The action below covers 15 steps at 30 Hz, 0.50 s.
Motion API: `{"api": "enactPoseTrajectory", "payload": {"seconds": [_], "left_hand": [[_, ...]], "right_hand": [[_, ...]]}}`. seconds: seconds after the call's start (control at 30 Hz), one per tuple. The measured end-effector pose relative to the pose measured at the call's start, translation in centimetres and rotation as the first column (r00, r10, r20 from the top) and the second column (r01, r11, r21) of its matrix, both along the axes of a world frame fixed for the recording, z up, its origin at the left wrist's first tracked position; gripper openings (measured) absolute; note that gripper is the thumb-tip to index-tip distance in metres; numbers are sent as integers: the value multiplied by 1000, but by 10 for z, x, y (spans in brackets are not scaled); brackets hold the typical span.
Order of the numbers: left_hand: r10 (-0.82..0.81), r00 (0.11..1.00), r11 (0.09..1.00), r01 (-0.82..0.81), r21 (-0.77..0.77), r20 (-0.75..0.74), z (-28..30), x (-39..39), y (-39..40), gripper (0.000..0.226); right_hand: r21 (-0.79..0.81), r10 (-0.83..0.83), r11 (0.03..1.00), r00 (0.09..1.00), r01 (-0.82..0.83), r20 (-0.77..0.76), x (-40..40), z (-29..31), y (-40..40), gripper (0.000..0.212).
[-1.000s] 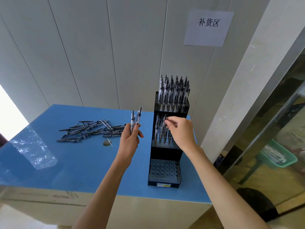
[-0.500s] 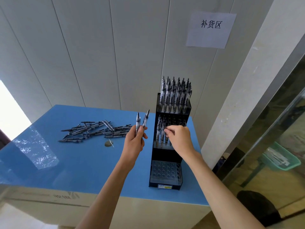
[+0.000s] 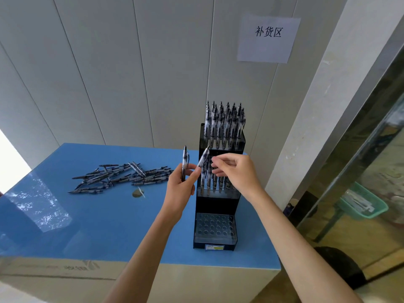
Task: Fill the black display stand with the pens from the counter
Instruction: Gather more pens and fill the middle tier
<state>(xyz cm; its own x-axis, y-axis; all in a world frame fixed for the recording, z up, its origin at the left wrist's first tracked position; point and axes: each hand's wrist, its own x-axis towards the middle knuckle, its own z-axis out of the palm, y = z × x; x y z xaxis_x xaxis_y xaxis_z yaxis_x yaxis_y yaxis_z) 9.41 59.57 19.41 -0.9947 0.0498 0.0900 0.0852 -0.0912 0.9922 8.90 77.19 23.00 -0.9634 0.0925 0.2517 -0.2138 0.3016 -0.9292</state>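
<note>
The black display stand (image 3: 215, 204) rises in three tiers at the right end of the blue counter (image 3: 109, 226). Its top tier is packed with pens (image 3: 225, 125), its middle tier holds several pens (image 3: 209, 182), and its bottom tier (image 3: 215, 227) shows bare holes. My left hand (image 3: 179, 193) grips two pens just left of the stand, one upright (image 3: 185, 160) and one tilted right (image 3: 203, 159). My right hand (image 3: 238, 173) hovers before the middle tier, thumb and fingers spread toward the tilted pen, holding nothing. A loose pile of pens (image 3: 122, 178) lies on the counter to the left.
A small round brownish object (image 3: 137, 193) lies on the counter in front of the pile. A white panelled wall with a paper sign (image 3: 269, 38) stands behind. The counter ends just right of the stand; a green basket (image 3: 360, 206) sits lower at the right.
My right hand has let go of a pen in the middle tier and lifted toward my left hand. My left hand has moved right, closer to the stand, tilting one pen.
</note>
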Motion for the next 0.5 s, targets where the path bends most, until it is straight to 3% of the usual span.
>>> {"api": "enactPoseTrajectory", "payload": {"seconds": [0.3, 0.5], "left_hand": [[-80, 996, 996, 78, -51, -36, 2, 3, 9, 13], [20, 998, 998, -16, -61, 64, -3, -4, -5, 26]], "right_hand": [[-209, 33, 978, 997, -19, 63, 1, 1, 1, 12], [-233, -119, 966, 993, 114, -8, -2, 6, 17, 10]]}}
